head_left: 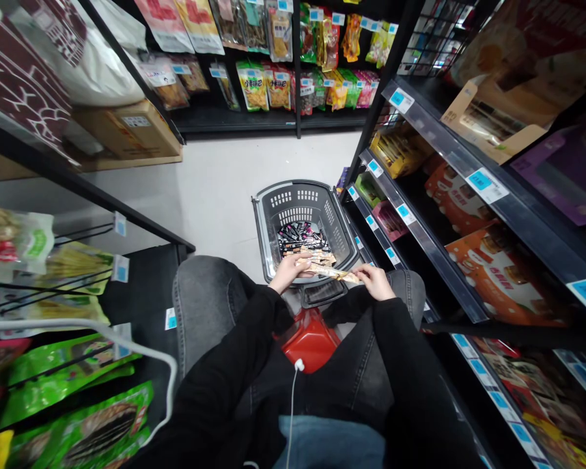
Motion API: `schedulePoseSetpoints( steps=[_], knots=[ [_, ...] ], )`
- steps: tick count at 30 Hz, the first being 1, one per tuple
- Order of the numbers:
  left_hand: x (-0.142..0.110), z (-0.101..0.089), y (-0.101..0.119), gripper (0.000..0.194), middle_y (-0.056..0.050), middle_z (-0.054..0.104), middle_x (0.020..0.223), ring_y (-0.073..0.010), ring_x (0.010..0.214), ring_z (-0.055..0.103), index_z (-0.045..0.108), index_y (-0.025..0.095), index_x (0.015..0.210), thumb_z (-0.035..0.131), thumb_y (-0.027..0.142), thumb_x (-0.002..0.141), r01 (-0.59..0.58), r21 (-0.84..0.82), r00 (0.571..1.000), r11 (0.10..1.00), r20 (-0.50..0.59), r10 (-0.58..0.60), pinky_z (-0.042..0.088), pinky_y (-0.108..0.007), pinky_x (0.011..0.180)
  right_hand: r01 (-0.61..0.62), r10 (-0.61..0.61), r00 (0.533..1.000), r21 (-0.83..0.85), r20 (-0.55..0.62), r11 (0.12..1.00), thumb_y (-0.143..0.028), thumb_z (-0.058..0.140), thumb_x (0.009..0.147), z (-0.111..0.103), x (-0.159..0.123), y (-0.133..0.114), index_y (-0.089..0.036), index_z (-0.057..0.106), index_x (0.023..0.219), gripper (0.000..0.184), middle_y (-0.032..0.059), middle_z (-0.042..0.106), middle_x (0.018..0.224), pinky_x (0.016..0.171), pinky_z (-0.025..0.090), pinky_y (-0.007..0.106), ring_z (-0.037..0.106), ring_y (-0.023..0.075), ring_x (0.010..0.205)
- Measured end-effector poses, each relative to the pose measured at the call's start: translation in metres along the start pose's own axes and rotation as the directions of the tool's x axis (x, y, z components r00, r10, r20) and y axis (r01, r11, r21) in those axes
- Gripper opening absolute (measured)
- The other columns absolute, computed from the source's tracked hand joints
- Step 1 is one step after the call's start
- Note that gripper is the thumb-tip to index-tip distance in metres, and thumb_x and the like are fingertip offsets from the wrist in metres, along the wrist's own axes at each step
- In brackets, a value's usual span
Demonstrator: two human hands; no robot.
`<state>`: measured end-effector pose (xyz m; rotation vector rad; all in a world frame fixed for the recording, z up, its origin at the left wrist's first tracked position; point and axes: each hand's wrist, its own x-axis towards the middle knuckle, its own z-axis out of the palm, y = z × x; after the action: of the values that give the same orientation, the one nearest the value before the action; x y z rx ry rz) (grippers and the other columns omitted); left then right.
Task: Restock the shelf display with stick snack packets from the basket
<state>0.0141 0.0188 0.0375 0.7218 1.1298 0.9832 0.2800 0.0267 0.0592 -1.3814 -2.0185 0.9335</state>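
Note:
Between my two hands stretches a long, thin, tan snack packet (336, 271). My left hand (289, 271) grips its left end, with the fingers closed around it. The fingers of my right hand (374, 281) pinch the right end. Both hands are over the near rim of a grey shopping basket (293, 195) that stands on the floor. Inside the basket lie several small dark packets (293, 236) and some tan ones (315, 254). The print on the held packet is too small to read.
Shelves with boxed and bagged snacks (508, 273) rise close on my right. Hanging snack bags (92, 417) line the left side. A back rack (234, 120) crosses the far end, near a cardboard box (127, 133). Something red (310, 339) sits between my legs.

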Motion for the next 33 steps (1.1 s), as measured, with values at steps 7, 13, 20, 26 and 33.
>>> schedulePoseSetpoints(
  steps=[7, 13, 20, 26, 33],
  knots=[
    [0.003, -0.002, 0.000, 0.026, -0.004, 0.066, 0.076, -0.0158, 0.063, 0.067, 0.057, 0.009, 0.088, 0.069, 0.019, 0.066, -0.002, -0.093, 0.999, 0.996, -0.050, -0.003, 0.057, -0.032, 0.068, -0.221, 0.312, 0.950, 0.629, -0.036, 0.745, -0.034, 0.068, 0.066, 0.003, 0.001, 0.004, -0.020, 0.063, 0.092, 0.030, 0.0058, 0.065, 0.094, 0.068, 0.055, 0.036, 0.063, 0.0192, 0.078],
    [0.000, 0.005, 0.000, 0.031, -0.003, 0.065, 0.078, -0.0178, 0.070, 0.066, 0.056, 0.011, 0.080, 0.074, 0.026, 0.060, -0.040, -0.116, 0.999, 0.992, -0.016, 0.038, 0.056, -0.037, 0.071, -0.220, 0.292, 0.955, 0.770, 0.046, 0.599, -0.031, 0.076, 0.057, 0.007, 0.002, -0.005, -0.021, 0.059, 0.104, 0.051, 0.0061, 0.066, 0.097, 0.080, 0.053, 0.042, 0.064, 0.0217, 0.090],
    [-0.001, 0.008, 0.000, 0.034, 0.000, 0.063, 0.067, -0.0177, 0.065, 0.066, 0.054, 0.012, 0.076, 0.076, 0.031, 0.057, -0.041, -0.093, 0.998, 0.995, 0.033, 0.044, 0.055, -0.040, 0.070, -0.180, 0.256, 0.966, 0.630, -0.032, 0.756, -0.033, 0.073, 0.061, 0.008, 0.000, -0.006, -0.018, 0.068, 0.087, 0.031, 0.0069, 0.070, 0.092, 0.087, 0.049, 0.041, 0.065, 0.0224, 0.088],
    [-0.003, 0.007, 0.003, 0.035, -0.001, 0.064, 0.068, -0.0186, 0.068, 0.066, 0.055, 0.012, 0.076, 0.078, 0.025, 0.053, 0.000, -0.137, 0.998, 0.991, 0.069, 0.009, 0.055, -0.040, 0.072, -0.150, 0.226, 0.973, 0.609, -0.049, 0.779, -0.035, 0.070, 0.063, 0.005, 0.001, -0.002, -0.018, 0.069, 0.075, 0.020, 0.0068, 0.070, 0.089, 0.084, 0.049, 0.038, 0.064, 0.0231, 0.088],
    [-0.005, 0.004, -0.001, 0.030, -0.001, 0.063, 0.063, -0.0177, 0.062, 0.064, 0.055, 0.013, 0.075, 0.076, 0.020, 0.054, 0.135, 0.022, 0.956, 0.991, 0.260, -0.136, 0.053, -0.032, 0.060, -0.151, 0.231, 0.973, 0.718, -0.014, 0.679, -0.033, 0.069, 0.064, 0.004, 0.000, -0.009, -0.022, 0.053, 0.097, 0.038, 0.0031, 0.068, 0.081, 0.073, 0.049, 0.033, 0.063, 0.0180, 0.075]
  ],
)
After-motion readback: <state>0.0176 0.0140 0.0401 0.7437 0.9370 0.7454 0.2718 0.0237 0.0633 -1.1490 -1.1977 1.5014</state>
